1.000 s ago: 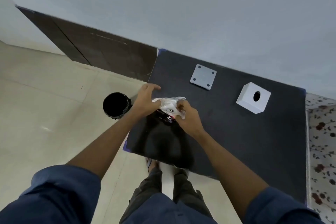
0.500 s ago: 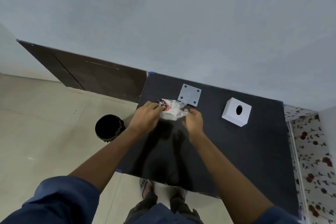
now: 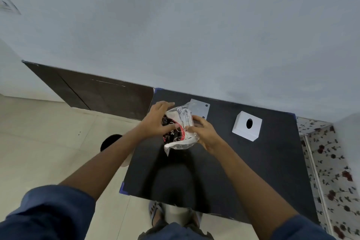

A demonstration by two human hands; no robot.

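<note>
Gripping one clear, crinkly plastic packet (image 3: 181,130), white, black and red inside, you held it over the far-left part of the matte black table (image 3: 243,171). Your left hand (image 3: 155,121) curled round its left side; your right hand (image 3: 204,134) pinched its right edge. Step, by judgement: tearing it open. Next move called for opposed pulls. Nearby: flat grey square plate (image 3: 200,108) with holes, white box (image 3: 247,128) with round hole.

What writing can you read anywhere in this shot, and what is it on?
"ue": white cursive, likely part of a word, on the dark print of the packet, partly covered by the left hand.
Small print on the white label: too blurred to read.
No writing on the white box or grey plate.
</note>
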